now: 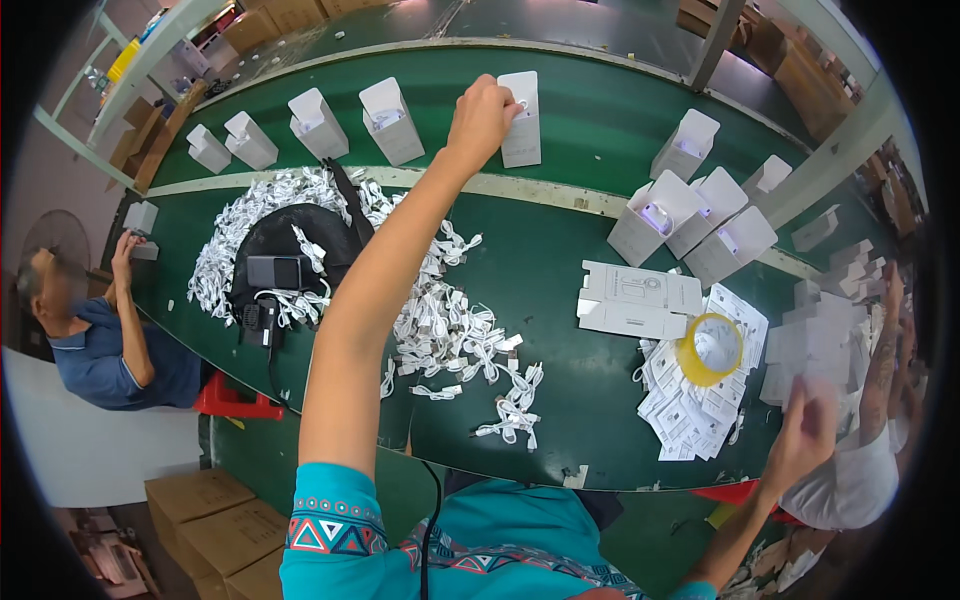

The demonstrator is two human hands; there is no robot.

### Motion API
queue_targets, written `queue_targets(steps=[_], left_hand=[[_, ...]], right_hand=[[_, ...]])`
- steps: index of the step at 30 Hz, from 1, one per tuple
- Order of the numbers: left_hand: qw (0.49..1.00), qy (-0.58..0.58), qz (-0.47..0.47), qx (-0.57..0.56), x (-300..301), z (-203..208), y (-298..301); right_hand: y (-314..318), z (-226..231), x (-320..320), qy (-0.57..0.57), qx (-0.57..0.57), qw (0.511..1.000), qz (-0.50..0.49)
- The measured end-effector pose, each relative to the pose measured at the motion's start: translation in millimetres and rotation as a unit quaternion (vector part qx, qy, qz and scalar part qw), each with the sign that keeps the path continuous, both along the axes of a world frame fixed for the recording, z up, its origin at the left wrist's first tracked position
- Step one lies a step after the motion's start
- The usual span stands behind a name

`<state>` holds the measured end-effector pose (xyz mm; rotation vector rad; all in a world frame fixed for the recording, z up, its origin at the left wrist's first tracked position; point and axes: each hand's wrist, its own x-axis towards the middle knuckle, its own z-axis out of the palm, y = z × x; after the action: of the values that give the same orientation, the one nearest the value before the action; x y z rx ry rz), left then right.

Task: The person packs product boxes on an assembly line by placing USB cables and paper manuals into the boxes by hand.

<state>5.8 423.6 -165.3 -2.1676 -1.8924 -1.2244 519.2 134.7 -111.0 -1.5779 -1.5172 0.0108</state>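
My left hand (pixel 484 118) reaches far across the table to an upright white box (pixel 522 135) with its flap raised. Its fingers are closed at the box's open top, with a small white bit at the fingertips too small to name. My right hand (pixel 806 432) is at the right, smeared by motion, below a blurred pale box-like shape (pixel 815 340). A heap of coiled white charging cables (pixel 450 325) lies under and beside my left forearm. Right of it are a flattened white box (pixel 640 300), a pile of printed leaflets (pixel 690 415) and a yellow tape roll (pixel 710 350).
Open white boxes stand along the far strip (pixel 392 122) and in a cluster at right (pixel 655 218). A black round tray (pixel 290 235) holds a dark device (pixel 280 271). Co-workers sit at left (pixel 125 340) and right (pixel 850 480). Cartons (pixel 220 520) are stacked lower left.
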Motion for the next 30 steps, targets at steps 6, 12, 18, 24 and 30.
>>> queue_targets(steps=[6, 12, 18, 24, 30], left_hand=[[0.998, 0.032, 0.009, -0.055, -19, -16, -13], [0.995, -0.042, -0.088, -0.001, -30, -4, -36], [0.973, -0.194, -0.118, -0.047, -44, -8, -54], [0.993, -0.025, -0.110, 0.020, -58, -9, -53], [0.989, 0.119, 0.004, -0.091, -56, -8, -55]], right_hand=[[143, 44, -248, -0.019, 0.172, 0.919, 0.354], [269, -27, -369, -0.064, 0.224, 0.907, 0.351], [283, -56, -392, -0.327, 0.070, 0.875, 0.350], [278, -17, -405, -0.242, -0.312, 0.846, 0.358], [157, 31, -334, -0.087, -0.074, 0.838, 0.534]])
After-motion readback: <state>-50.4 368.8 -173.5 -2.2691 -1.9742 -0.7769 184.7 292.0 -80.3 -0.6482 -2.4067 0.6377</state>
